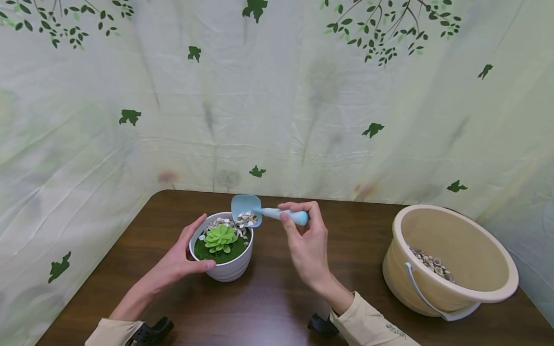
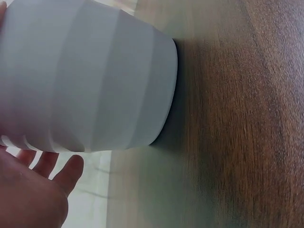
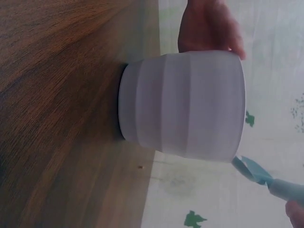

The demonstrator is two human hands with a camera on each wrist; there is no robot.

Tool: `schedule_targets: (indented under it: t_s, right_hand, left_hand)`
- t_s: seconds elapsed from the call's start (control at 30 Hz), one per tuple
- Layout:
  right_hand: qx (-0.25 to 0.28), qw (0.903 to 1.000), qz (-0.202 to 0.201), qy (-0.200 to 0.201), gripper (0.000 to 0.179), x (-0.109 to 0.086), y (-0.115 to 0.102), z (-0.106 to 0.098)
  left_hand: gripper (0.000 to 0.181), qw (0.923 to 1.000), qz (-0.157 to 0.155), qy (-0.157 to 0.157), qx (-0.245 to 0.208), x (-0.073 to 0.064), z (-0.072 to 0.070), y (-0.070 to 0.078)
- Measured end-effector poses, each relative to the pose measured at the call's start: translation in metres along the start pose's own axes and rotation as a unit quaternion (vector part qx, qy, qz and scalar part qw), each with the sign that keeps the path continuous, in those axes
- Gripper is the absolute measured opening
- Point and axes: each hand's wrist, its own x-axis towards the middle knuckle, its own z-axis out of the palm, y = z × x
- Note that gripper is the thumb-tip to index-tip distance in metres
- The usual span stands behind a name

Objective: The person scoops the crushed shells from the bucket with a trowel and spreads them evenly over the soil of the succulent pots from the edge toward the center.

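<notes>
A white ribbed flower pot (image 1: 231, 270) stands upright on the table, holding a green succulent (image 1: 220, 238) on green moss with pebbles behind it. My left hand (image 1: 183, 257) grips the pot's left side, thumb at the front of the rim; the left wrist view shows the pot wall (image 2: 95, 76) up close beside the fingers. My right hand (image 1: 308, 245) holds a light blue toy shovel (image 1: 242, 204) by its handle. Its blade, with pebbles (image 1: 247, 219) on it, tilts over the pot's back right rim. In the right wrist view the shovel (image 3: 285, 188) is at the rim.
A large beige bucket (image 1: 391, 269) with a grey handle (image 1: 420, 293) stands at the right of the brown table (image 1: 346, 250), with pebbles (image 1: 433, 265) inside. A pale leaf-print cloth (image 1: 277, 120) hangs behind and at the sides.
</notes>
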Motion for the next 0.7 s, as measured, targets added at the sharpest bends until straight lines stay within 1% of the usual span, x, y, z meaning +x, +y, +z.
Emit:
schedule_targets:
  t_s: [0.17,0.3,0.43,0.7]
  right_hand:
    - [-0.002,1.0000,-0.006,-0.001,0.018,-0.0002,0.0002,0.0001]
    - [0.003,1.0000,-0.007,-0.002,0.018,-0.0001,-0.0004,-0.0001]
    - [0.010,0.9999,-0.007,-0.007,0.017,-0.0003,0.0008,-0.0001]
    - [0.014,0.9998,-0.007,-0.014,0.017,-0.0012,0.0019,0.0016]
  left_hand:
    - [0.103,0.9997,-0.002,0.008,0.022,0.0006,0.0013,-0.0003]
    - [0.099,0.9999,-0.006,-0.001,-0.013,0.0007,0.0014,-0.0017]
    - [0.096,0.9985,0.001,-0.015,-0.053,-0.0002,0.0006,-0.0019]
    - [0.096,0.9980,0.009,-0.020,-0.060,0.0002,0.0001,-0.0019]
